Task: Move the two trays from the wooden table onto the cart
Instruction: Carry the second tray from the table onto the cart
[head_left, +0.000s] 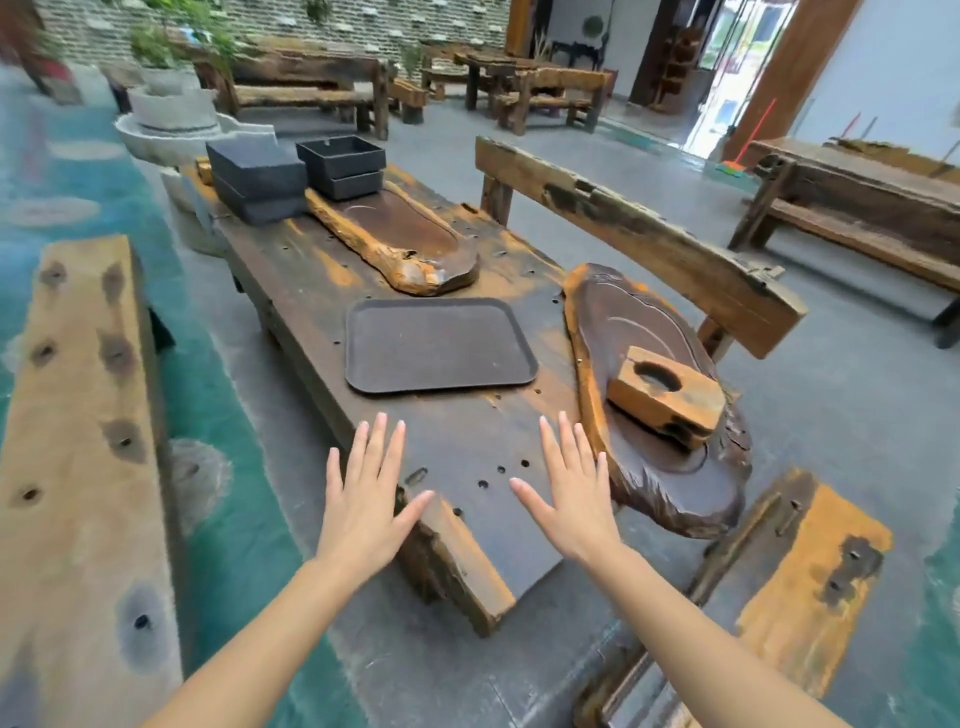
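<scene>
- Left hand (363, 499) and right hand (574, 493): fingers spread wide, palms down, empty, over near end of wooden table (467, 452).
- Dark flat tray (439, 345): lying on table, beyond fingertips, untouched.
- Second tray: cannot tell which.

A dark brown rectangular plastic tray with rounded corners (439, 345) lies flat and empty on the long weathered wooden table (470, 447), near its middle.
</scene>
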